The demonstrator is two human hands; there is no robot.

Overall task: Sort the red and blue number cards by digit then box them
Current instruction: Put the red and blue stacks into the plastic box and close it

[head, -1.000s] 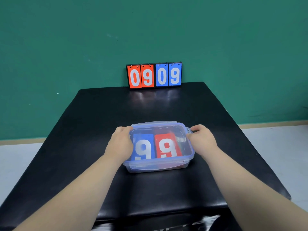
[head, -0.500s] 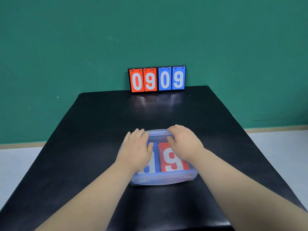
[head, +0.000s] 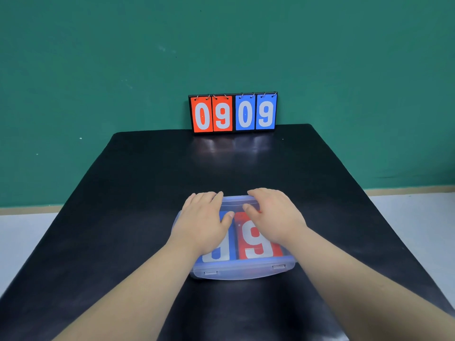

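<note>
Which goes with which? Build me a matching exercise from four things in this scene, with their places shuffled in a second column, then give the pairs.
Things
1. flip scoreboard
2. blue 9 card
3. red 9 card
4. left hand

Places
A. right half of the clear plastic box
B. far edge of the black table, in front of the green wall
C. pressed flat on the box lid
D. left half of the box

Pairs: 1-B, 2-D, 3-A, 4-C
</note>
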